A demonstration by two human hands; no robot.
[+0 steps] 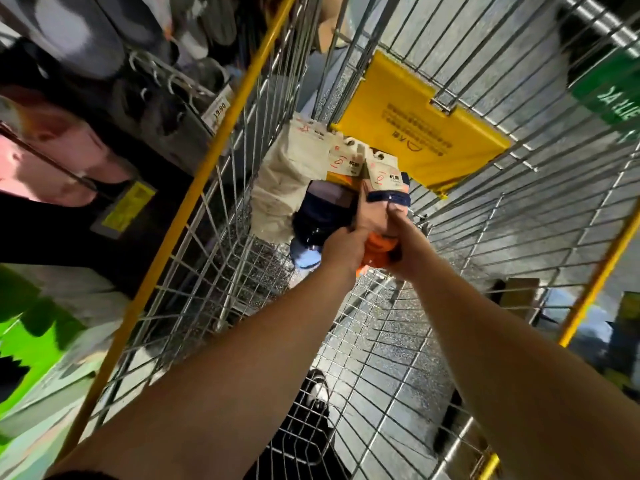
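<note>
Sock packs point(383, 176): I'm gathering them (lifting out, I judge).
Left hand point(341, 249), right hand point(403, 247): both clutching the bundle.
Cart point(204, 174): next, raise clear of its wire.

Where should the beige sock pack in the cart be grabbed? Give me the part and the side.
Probably pinch its soft middle, coming down from above: the beige sock pack lies beside the cart's left wire wall, and a navy pack crowds its near end.
</note>
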